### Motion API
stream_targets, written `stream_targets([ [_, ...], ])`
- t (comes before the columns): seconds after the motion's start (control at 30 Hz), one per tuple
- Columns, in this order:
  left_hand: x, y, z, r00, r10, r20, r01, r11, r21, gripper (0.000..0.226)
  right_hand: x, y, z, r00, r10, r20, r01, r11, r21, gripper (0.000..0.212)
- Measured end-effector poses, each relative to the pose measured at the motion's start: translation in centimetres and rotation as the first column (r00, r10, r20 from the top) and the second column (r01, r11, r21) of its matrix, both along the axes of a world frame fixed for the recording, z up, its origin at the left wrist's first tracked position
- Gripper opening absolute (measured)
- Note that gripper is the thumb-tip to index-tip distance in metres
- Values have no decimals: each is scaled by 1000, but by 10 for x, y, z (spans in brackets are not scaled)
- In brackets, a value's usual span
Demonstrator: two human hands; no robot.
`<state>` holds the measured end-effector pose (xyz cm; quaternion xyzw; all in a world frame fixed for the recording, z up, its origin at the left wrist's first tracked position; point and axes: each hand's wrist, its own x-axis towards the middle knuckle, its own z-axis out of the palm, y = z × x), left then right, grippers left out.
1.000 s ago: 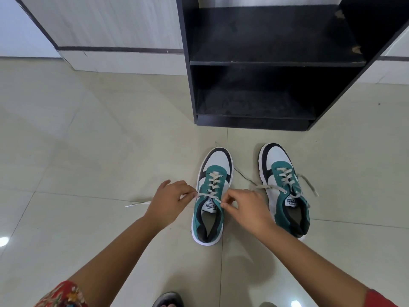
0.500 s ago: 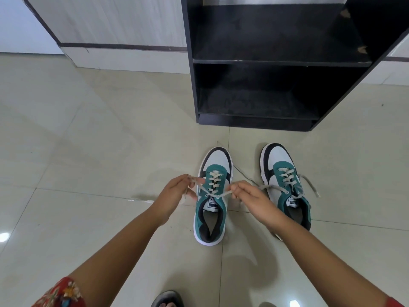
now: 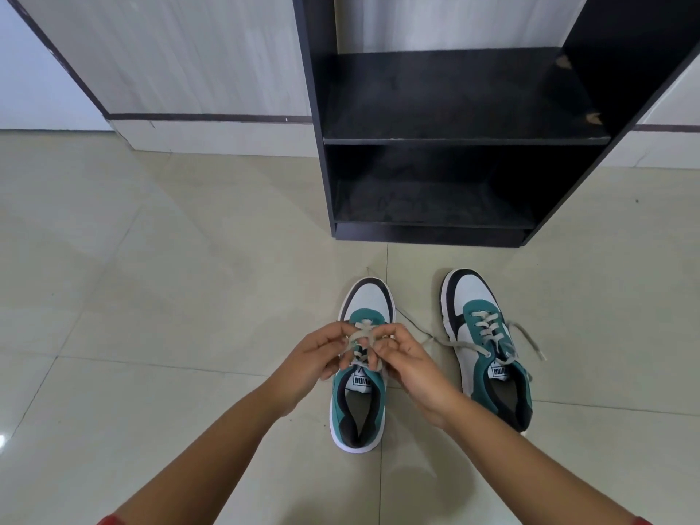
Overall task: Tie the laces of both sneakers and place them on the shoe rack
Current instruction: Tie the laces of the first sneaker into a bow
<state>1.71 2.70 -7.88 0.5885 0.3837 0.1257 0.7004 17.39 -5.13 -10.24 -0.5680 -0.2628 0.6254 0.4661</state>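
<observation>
Two teal, white and black sneakers stand side by side on the tiled floor, toes toward the rack. Over the left sneaker [image 3: 360, 403], my left hand [image 3: 314, 358] and my right hand [image 3: 405, 358] meet above the tongue, each pinching a strand of its grey laces [image 3: 358, 337], which cross between my fingers. The right sneaker [image 3: 488, 350] stands apart with its laces [image 3: 526, 339] lying loose on both sides. The black shoe rack [image 3: 466, 140] stands just beyond, both shelves bare.
A pale wall panel with a dark skirting stripe [image 3: 204, 117] runs behind and left of the rack. Glossy beige floor tiles [image 3: 170, 282] spread to the left and around the sneakers.
My hands were apart, pulling the lace ends out sideways. They have come together over the left sneaker's tongue and crossed the strands. The view has tilted slightly down.
</observation>
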Motion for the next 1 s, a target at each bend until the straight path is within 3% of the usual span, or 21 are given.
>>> stream_targets([
  [0.1, 1, -1, 0, 998, -69, 10, 70, 995, -72, 18, 0, 1, -4, 995, -82, -55, 81, 997, -18, 11],
  [0.3, 0, 3, -8, 996, -50, -76, 38, 987, -155, 22, -2, 1, 1, 998, 66, -17, -64, 990, 123, 4],
  [0.53, 1, 5, -14, 988, 87, -125, -105, 984, -144, 12, -1, -3, -6, 991, 115, 73, -127, 972, 199, 23],
  [0.67, 1, 6, -12, 993, 83, -81, -96, 980, -176, 13, -1, -2, -8, 998, -12, 57, 0, 977, 212, 10],
  [0.73, 1, 6, -9, 995, 83, -54, -89, 988, -128, 13, -1, 2, -8, 996, -86, -37, 90, 989, 120, 8],
  [0.8, 2, 5, -8, 988, 61, -140, -39, 987, 157, 12, 1, 5, -7, 990, -105, -93, 106, 994, 5, 11],
  [0.83, 1, 4, -9, 969, 54, -241, 45, 921, 386, 12, 2, 6, -6, 990, -103, -99, 99, 994, -41, 12],
  [0.9, -1, 5, -11, 937, 65, -343, 225, 637, 737, 12, 4, 10, -5, 992, -87, -89, 79, 993, -91, 13],
  [0.93, -1, 6, -11, 937, 38, -348, 280, 516, 810, 15, 4, 11, -4, 994, -74, -84, 66, 993, -97, 14],
  [1.0, 0, 5, -10, 935, -44, -351, 342, 358, 869, 15, 4, 13, -2, 996, -49, -75, 42, 995, -88, 16],
])
